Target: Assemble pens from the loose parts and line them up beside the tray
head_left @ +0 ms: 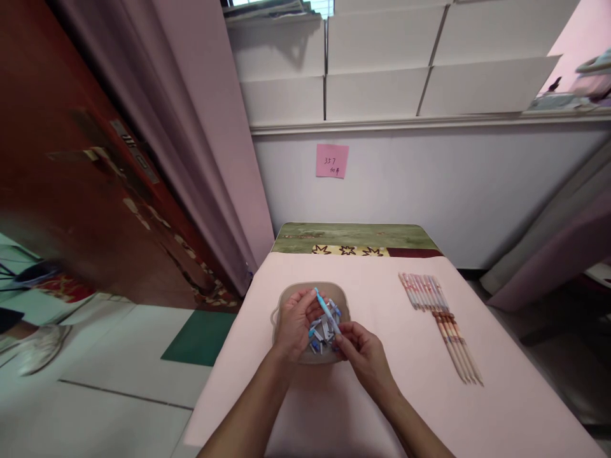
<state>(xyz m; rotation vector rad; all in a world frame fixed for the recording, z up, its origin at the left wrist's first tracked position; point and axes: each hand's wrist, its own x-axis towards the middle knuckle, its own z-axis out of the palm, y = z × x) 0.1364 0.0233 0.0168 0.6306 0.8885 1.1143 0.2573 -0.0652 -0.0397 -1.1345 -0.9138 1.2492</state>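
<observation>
A light blue pen (326, 309) slants between my two hands above a beige plastic basin (341, 294). My left hand (293, 323) grips its upper, bright blue end between thumb and fingers. At the lower, paler end, my right hand (363, 351) pinches the pen with thumb and forefinger. Inside the basin lie several small white and blue pen parts (324, 332), partly hidden by the pen and my fingers.
On the pink-covered table (377, 394), a row of pale patterned pens (422, 291) lies at the right. Nearer, several beige and brown pens (456, 346) lie side by side. A pink note (332, 161) sticks to the wall. A person's shoe (44, 348) shows at the left.
</observation>
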